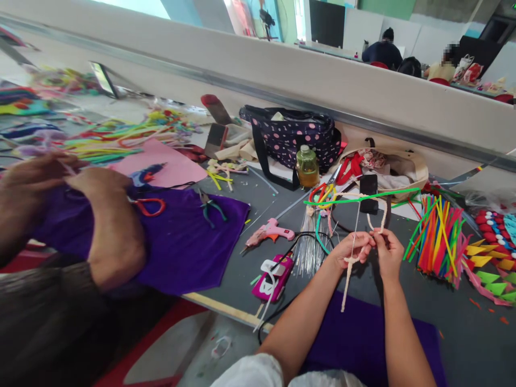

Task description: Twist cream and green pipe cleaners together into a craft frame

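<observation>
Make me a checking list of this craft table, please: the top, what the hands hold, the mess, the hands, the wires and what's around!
Surface: grey table, purple cloth.
Job's things: cream pipe cleaner, thin wire.
Clutter: pink glue gun, pliers, coloured sticks, oil bottle, dotted bag, pink phone.
Grippers: left hand and right hand pinch the pipe cleaner.
Cables: black cable.
Surroundings: a co-worker's hand; people seated behind the partition.

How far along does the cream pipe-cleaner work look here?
Early to midway. Done: a short twisted stretch of the fuzzy cream pipe cleaner hangs below the fingers. In hand: left hand and right hand pinch it together with a thin wire. Left: its upper loop is untwisted, and the bundle of multicoloured pipe cleaners lies beside the hands.
</observation>
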The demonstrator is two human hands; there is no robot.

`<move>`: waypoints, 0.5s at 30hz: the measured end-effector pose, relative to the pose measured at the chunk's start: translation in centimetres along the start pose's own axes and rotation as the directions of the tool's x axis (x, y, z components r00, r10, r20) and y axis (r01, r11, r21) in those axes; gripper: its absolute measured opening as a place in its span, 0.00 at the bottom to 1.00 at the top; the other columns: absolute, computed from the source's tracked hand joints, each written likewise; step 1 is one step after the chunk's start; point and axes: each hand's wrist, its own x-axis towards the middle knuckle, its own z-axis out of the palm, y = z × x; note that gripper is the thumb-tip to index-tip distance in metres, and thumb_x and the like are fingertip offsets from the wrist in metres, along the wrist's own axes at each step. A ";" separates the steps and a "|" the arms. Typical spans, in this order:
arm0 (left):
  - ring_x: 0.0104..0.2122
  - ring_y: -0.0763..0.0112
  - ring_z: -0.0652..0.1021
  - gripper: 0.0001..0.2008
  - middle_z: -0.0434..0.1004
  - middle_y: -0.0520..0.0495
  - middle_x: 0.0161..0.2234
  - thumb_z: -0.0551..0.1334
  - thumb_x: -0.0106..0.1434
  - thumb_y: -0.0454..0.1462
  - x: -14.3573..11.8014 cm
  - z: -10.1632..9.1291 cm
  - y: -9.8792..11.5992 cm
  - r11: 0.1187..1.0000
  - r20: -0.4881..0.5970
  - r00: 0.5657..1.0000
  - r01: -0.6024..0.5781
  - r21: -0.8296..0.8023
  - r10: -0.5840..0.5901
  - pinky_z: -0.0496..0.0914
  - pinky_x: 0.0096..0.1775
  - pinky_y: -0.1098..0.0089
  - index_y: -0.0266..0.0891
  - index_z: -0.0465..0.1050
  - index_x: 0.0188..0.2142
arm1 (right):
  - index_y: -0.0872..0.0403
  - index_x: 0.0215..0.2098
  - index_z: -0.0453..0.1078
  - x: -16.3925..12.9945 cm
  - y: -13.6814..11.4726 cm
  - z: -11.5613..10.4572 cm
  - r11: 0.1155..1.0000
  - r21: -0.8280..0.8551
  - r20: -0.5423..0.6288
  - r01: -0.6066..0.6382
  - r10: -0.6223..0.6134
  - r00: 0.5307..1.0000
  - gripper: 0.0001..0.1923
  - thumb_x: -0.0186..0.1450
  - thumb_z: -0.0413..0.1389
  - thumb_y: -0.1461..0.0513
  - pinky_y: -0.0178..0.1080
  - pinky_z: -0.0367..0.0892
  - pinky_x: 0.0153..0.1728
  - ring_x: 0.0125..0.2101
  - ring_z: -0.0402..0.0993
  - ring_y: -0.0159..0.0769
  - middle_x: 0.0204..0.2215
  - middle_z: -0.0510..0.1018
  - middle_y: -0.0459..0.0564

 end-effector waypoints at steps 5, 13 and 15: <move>0.13 0.78 0.70 0.18 0.71 0.51 0.19 0.70 0.52 0.45 0.0 -0.1 -0.2 0.999 -0.008 0.999 0.032 0.025 -0.032 0.65 0.18 0.77 0.31 0.73 0.32 | 0.54 0.37 0.73 0.1 -1.2 0.5 0.922 0.358 -0.005 -0.148 0.161 0.987 0.12 0.56 0.62 0.58 0.29 0.54 0.16 0.18 0.64 0.24 0.36 0.81 0.51; 0.13 0.77 0.71 0.19 0.72 0.50 0.19 0.70 0.50 0.46 0.1 0.0 -0.3 1.000 -0.004 1.000 0.009 0.020 -0.009 0.65 0.17 0.77 0.31 0.73 0.31 | 0.55 0.29 0.72 0.5 -0.9 0.2 0.818 0.467 0.146 -0.334 0.302 0.942 0.13 0.56 0.62 0.53 0.27 0.51 0.15 0.19 0.60 0.23 0.21 0.71 0.43; 0.13 0.77 0.70 0.19 0.72 0.51 0.19 0.70 0.51 0.45 0.1 -0.1 -0.3 1.000 -0.012 1.000 0.010 0.017 -0.010 0.66 0.17 0.77 0.31 0.73 0.32 | 0.55 0.28 0.72 0.6 -0.7 0.1 0.830 0.454 0.138 -0.324 0.293 0.946 0.14 0.56 0.62 0.52 0.28 0.51 0.16 0.19 0.59 0.24 0.19 0.67 0.41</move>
